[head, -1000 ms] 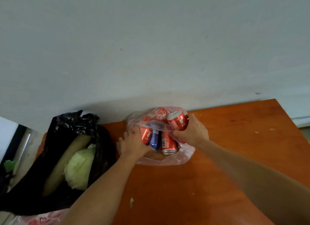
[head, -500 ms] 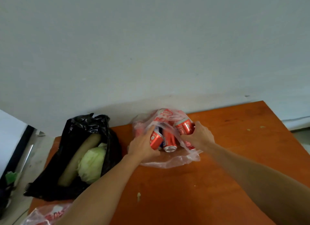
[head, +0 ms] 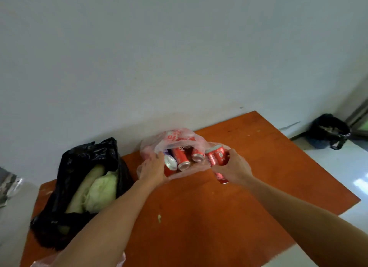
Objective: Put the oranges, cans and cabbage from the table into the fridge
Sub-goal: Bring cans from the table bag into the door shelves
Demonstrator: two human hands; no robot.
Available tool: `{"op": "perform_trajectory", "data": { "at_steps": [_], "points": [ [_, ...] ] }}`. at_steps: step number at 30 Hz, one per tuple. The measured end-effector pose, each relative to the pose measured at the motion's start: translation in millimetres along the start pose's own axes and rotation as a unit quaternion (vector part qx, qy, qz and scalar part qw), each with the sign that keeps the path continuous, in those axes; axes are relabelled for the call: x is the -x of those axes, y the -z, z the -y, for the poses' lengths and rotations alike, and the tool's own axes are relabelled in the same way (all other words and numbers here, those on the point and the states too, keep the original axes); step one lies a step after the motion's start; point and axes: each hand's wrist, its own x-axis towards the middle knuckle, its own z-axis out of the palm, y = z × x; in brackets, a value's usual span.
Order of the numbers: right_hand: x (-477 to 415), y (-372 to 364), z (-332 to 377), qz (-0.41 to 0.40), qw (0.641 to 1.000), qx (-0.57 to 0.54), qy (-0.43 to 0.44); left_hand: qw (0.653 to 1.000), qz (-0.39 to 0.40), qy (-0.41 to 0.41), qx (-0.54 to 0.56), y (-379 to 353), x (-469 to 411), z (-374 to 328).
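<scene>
A clear pink-printed plastic bag (head: 180,137) lies on the orange table (head: 199,217) near the wall, with several red cans (head: 180,157) inside it. My left hand (head: 153,168) grips a red can (head: 169,164) at the bag's left side. My right hand (head: 232,167) grips two red cans (head: 216,154) at the bag's right edge, one above the other. A pale green cabbage (head: 102,191) sits in an open black bag (head: 83,167) at the table's left end. No oranges are visible.
A long pale vegetable (head: 83,189) lies beside the cabbage in the black bag. Another pink plastic bag (head: 42,261) shows at the table's near left corner. A black-lined bin (head: 328,130) stands on the floor at the far right. The wall is just behind the table.
The view has pulled back and turned right. My right hand has drawn its cans out toward the bag's right edge; my left hand still holds a can at the left side.
</scene>
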Motion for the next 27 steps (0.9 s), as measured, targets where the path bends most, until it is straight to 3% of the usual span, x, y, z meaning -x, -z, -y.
{"op": "perform_trajectory", "data": {
  "at_steps": [6, 11, 21, 27],
  "points": [
    [55.9, 26.6, -37.6, -0.026, 0.999, 0.022, -0.035, 0.994, -0.041, -0.102, 0.007, 11.7, 29.9, -51.7],
    [105.9, 92.2, -88.7, -0.090, 0.995, 0.024, -0.045, 0.977, -0.025, -0.210, 0.035, 34.0, 50.6, -140.3],
    [262.3, 252.7, -260.2, -0.242, 0.950, 0.019, -0.194, 0.898, -0.022, -0.438, 0.018, 31.9, 139.7, -405.8],
    [382.8, 355.1, -383.7, -0.314, 0.914, 0.029, -0.257, 0.851, -0.014, -0.525, 0.008, 2.0, 233.4, -588.2]
  ]
}}
